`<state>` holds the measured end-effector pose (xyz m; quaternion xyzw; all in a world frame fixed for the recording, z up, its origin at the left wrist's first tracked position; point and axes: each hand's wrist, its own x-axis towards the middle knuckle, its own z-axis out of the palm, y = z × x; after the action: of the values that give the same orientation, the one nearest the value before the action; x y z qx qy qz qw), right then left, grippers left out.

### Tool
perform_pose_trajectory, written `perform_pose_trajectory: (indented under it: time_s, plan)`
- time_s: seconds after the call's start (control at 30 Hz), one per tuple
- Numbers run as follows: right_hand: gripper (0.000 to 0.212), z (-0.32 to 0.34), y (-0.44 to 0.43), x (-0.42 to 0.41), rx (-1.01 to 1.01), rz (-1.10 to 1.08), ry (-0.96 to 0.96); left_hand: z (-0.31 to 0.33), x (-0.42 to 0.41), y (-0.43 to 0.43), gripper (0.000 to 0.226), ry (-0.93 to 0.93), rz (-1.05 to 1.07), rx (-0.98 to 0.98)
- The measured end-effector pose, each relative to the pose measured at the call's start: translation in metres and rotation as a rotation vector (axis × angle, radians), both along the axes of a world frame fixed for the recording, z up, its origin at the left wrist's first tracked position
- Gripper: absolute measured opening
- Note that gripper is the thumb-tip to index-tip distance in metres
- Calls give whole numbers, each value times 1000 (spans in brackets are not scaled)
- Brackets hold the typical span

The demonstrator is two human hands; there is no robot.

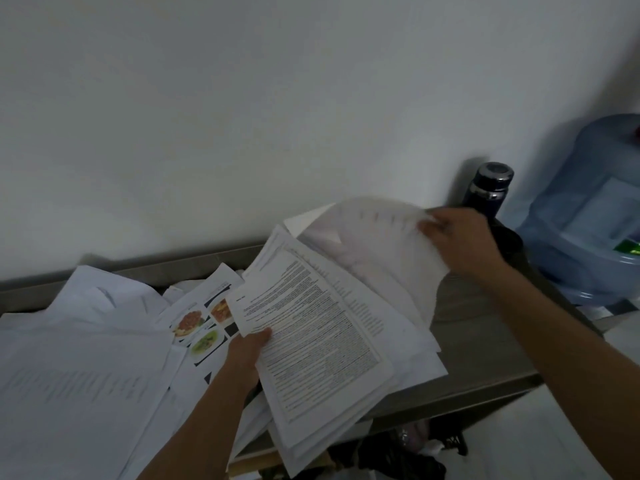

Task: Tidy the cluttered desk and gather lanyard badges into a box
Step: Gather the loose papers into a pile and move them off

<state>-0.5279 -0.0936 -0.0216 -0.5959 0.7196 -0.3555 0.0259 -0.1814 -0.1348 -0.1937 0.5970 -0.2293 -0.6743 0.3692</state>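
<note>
The left hand [247, 348] held a stack of papers [322, 344] by its edge, fingers closed on it. The right hand [457, 237] pinched one loose sheet [374, 237] above the stack. More papers covered the desk [485, 341]. No badges or box could be seen. The stack was fanned out and hung past the desk edge, so sheets might slide off and fall.

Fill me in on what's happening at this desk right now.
A person is gathering loose papers on the desk. The left hand grips a stack of printed sheets, while the right hand holds a blurred sheet by its edge near a dark bottle. More papers, including a food-photo page, lie scattered at left. No badges or box are visible.
</note>
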Motion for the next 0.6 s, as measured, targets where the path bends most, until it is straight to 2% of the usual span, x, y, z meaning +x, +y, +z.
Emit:
perform_pose_trajectory:
  time_s: [0.07,0.13,0.2,0.27,0.4,0.53,0.6]
  plan:
    - [28,24,2,-9,-61,-40,-85,1,0,1,37,15,0,3]
    - [35,42,3,-20,-97,-78,-274,2,0,2,36,15,8,0]
    - [30,47,6,-25,-102,-63,-470,2,0,3,36,38,18,0]
    - [23,39,4,-22,-34,-44,-573,2,0,3,37,70,28,9]
    - [37,-21,0,17,242,16,-520,12,-2,4,38,202,38,-23]
    - [17,-109,4,61,598,70,-541,16,1,6,61,324,53,-58]
    - [34,-137,0,66,663,90,-466,17,1,7,67,325,69,-64]
